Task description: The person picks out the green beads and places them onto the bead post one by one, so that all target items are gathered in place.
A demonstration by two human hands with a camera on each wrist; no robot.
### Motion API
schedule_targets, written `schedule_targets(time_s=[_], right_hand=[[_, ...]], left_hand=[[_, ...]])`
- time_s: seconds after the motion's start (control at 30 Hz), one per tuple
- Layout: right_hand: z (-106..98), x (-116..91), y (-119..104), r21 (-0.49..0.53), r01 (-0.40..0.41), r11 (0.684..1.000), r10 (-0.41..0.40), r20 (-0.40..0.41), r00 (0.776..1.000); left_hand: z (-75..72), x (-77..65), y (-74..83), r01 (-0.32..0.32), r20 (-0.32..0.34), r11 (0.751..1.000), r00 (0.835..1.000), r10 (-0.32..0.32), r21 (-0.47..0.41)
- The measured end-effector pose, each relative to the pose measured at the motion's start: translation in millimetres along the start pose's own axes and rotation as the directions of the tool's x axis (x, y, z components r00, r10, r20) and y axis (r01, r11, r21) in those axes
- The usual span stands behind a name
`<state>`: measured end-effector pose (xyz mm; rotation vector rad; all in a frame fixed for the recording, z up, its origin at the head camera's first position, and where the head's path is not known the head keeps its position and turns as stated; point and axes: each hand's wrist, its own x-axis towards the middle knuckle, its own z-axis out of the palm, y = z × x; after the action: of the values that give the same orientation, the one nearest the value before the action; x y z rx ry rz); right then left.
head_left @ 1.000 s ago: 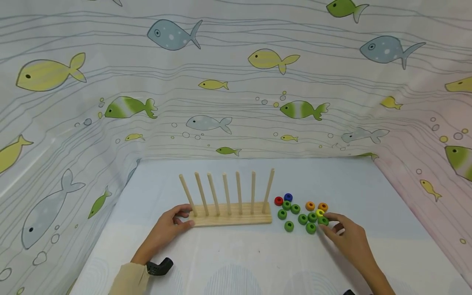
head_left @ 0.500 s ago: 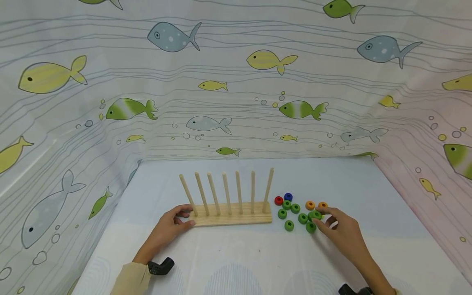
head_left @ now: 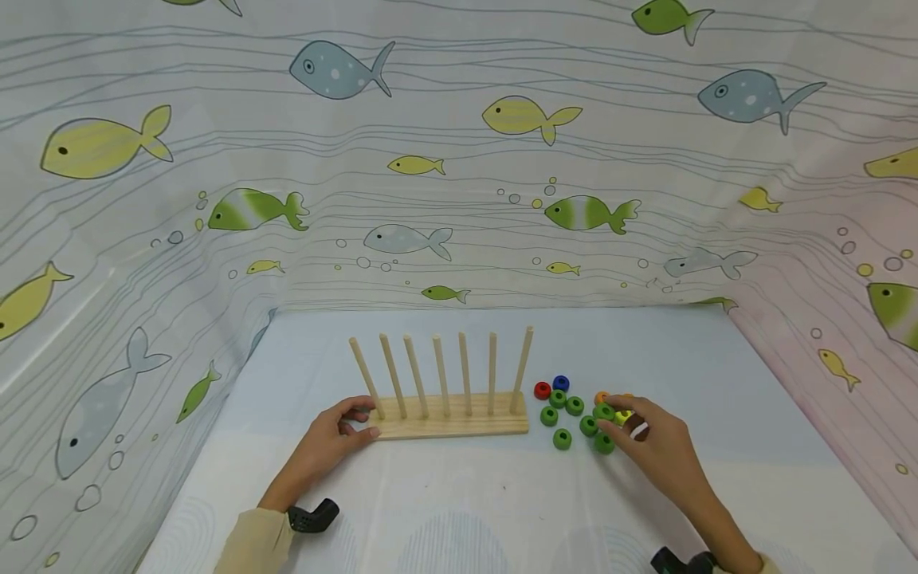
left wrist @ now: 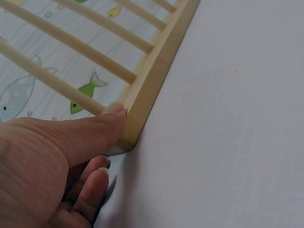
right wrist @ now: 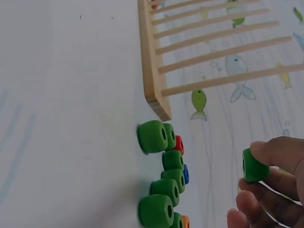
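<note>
My left hand [head_left: 326, 442] grips the left end of a wooden peg stand [head_left: 452, 428], a flat base with several upright pegs. In the left wrist view its thumb presses on the base [left wrist: 151, 88] by the end peg, other fingers curled near the end face. My right hand [head_left: 660, 446] pinches a green bead [right wrist: 255, 167] between thumb and fingers, above the loose beads. Right of the stand lie several green beads [head_left: 562, 439], a red bead [head_left: 542, 390] and a blue bead [head_left: 561, 383]. The right hand partly hides the orange beads [head_left: 601, 396] and a yellow bead [head_left: 622, 416].
Everything stands on a white table [head_left: 459, 494] with faint printed patterns. A fish-print sheet [head_left: 459, 183] rises behind and along both sides. Black devices are strapped to the left wrist [head_left: 314, 516] and right wrist [head_left: 681, 561].
My right hand has picked up a green bead from beside the yellow one and carried it up and left over the group. The left hand stays on the stand.
</note>
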<state>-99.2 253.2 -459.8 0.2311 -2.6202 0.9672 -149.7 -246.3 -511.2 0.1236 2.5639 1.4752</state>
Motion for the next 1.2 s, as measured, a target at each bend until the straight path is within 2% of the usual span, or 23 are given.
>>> schedule_targets(time_s=[0.37, 0.67, 0.9, 1.2], right_hand=[[6, 6, -11, 0.049, 0.049, 0.998, -0.049, 0.003, 0.999], [15, 11, -23, 0.086, 0.014, 0.996, -0.018, 0.045, 0.999], [22, 16, -33, 0.088, 0.041, 0.995, -0.048, 0.068, 0.997], [32, 19, -47, 0.106, 0.036, 0.994, -0.048, 0.111, 0.993]], left_hand=[[0.5, 0.7, -3.1, 0.012, 0.003, 1.0, 1.0, -0.012, -0.004], [-0.5, 0.3, -2.5, 0.002, 0.002, 1.0, 1.0, -0.002, 0.004], [-0.6, 0.8, -3.1, 0.008, 0.008, 1.0, 1.0, -0.007, -0.006], [-2.1, 1.2, -3.8, -0.003, 0.0, 1.0, 1.0, 0.003, -0.004]])
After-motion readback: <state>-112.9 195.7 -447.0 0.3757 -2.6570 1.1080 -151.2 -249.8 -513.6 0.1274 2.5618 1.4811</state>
